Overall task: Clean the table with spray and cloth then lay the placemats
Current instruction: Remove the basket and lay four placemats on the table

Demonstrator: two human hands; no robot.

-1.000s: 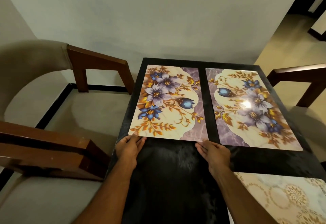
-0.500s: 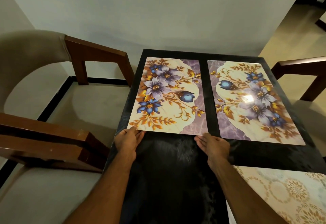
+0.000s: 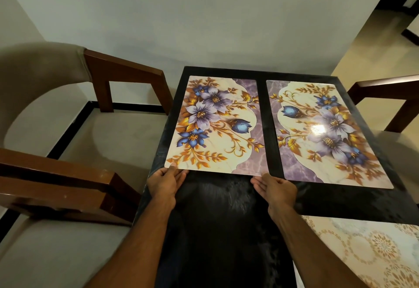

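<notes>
Two floral placemats lie side by side on the black table (image 3: 222, 231). The left placemat (image 3: 215, 126) and the right placemat (image 3: 324, 133) are separated by a narrow dark gap. My left hand (image 3: 164, 182) is at the left placemat's near left corner, thumb resting on the corner and fingers straight along the edge. At the same mat's near right corner, my right hand (image 3: 275, 189) touches the edge with straight fingers. No spray bottle or cloth is in view.
A pale placemat with gold rosettes (image 3: 374, 256) lies at the table's near right corner. A wooden armchair with beige cushions (image 3: 74, 156) stands close on the left, and another chair's arm (image 3: 385, 88) is on the right. The wall runs behind the table's far edge.
Both hands stay on the near edge of the left placemat. The placemat has barely shifted, and the view has tilted slightly.
</notes>
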